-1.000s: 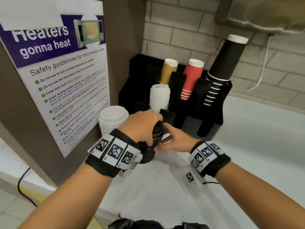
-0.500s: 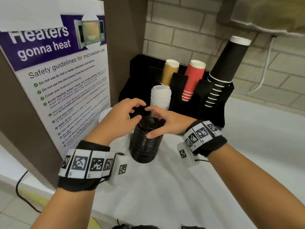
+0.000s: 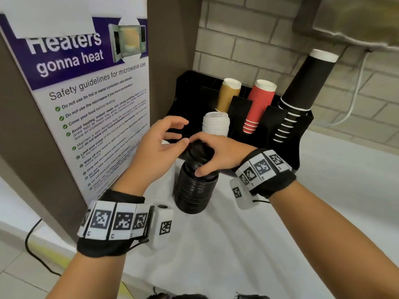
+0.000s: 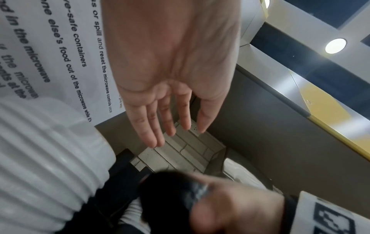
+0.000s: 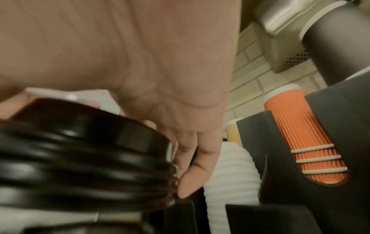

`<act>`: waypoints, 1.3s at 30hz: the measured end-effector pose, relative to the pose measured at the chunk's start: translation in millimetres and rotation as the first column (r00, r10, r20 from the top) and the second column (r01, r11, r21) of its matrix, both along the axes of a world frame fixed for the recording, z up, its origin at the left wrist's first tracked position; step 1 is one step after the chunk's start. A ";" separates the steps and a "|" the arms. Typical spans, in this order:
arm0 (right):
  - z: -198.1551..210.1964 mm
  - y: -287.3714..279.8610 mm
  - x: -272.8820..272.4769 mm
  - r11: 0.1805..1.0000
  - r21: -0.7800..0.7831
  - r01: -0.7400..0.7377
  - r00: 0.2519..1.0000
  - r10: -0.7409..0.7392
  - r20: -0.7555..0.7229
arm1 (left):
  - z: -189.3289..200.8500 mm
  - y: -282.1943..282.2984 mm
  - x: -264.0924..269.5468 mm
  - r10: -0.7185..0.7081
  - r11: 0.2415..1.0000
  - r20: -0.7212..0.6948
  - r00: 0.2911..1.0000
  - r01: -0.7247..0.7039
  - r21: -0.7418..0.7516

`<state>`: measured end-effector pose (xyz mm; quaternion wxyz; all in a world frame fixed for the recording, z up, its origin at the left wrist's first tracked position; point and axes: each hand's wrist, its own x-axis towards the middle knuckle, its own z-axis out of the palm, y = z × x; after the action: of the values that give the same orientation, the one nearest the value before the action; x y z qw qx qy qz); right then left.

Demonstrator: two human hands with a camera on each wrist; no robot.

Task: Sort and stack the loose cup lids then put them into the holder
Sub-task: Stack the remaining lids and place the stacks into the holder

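Change: since half a second ago, right hand (image 3: 218,156) has closed over the top of the black lid stack, where before it only touched the rim; left hand (image 3: 157,147) remains spread beside it.
Left hand: fingers straight and loosely fanned, holding nothing; thumb tip close to the right hand's fingertips, contact cannot be told. The left wrist view shows the open palm (image 4: 172,63).
Right hand: fingers and thumb curled round the upper lids of the stack; the right wrist view shows fingers (image 5: 192,174) lying against the ribbed side.
Lid stack: tall column of glossy black plastic cup lids (image 3: 194,186), nested so the rims form close horizontal ridges; base on the white counter (image 3: 237,255); upper part leans slightly toward the holder, in front of which it stands.
White lids, loose: stack of white domed plastic lids (image 4: 46,150), left of the black stack, mostly hidden behind the left hand.
Holder: black plastic compartment organiser (image 3: 287,130) against the brick wall.
Holder contents: white ribbed lid stack (image 3: 216,124) in a front slot; behind it tan paper cups (image 3: 228,93), red ribbed cups (image 3: 259,104), black cups (image 3: 306,83).
Left side: printed microwave safety poster (image 3: 86,93).
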<state>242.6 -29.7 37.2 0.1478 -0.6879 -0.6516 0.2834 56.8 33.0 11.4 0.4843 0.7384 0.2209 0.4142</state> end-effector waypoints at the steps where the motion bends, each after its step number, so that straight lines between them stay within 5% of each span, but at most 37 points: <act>1: 6.6 -3.9 1.2 0.998 0.058 0.017 0.999 -0.014 -0.042 | 0.4 -0.4 -0.3 -0.005 1.000 0.029 1.000 0.005 -0.025; 6: 35.1 -26.7 -5.6 0.955 0.285 0.086 0.926 0.029 -0.376 | 1.5 -11.1 7.1 -0.188 0.979 0.022 0.982 0.189 -0.075; 13: 42.9 -44.5 -5.7 0.935 0.341 0.100 0.864 0.088 -0.495 | 4.6 -23.5 19.1 -0.265 0.951 0.216 0.940 0.292 -0.103; 34: 36.5 -54.9 0.4 0.902 0.403 0.155 0.889 0.051 -0.456 | 0.1 -27.2 33.6 -0.288 0.942 0.188 0.939 0.313 -0.119; 39: 28.0 -46.7 25.4 0.775 0.535 0.337 0.893 -0.082 -0.443 | 0.5 -19.1 30.4 -0.237 0.954 0.184 0.954 0.265 -0.142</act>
<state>268.0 -76.4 65.2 0.5166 -0.6035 -0.5810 0.1770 87.2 13.9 11.9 0.6093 0.6809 0.1178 0.3889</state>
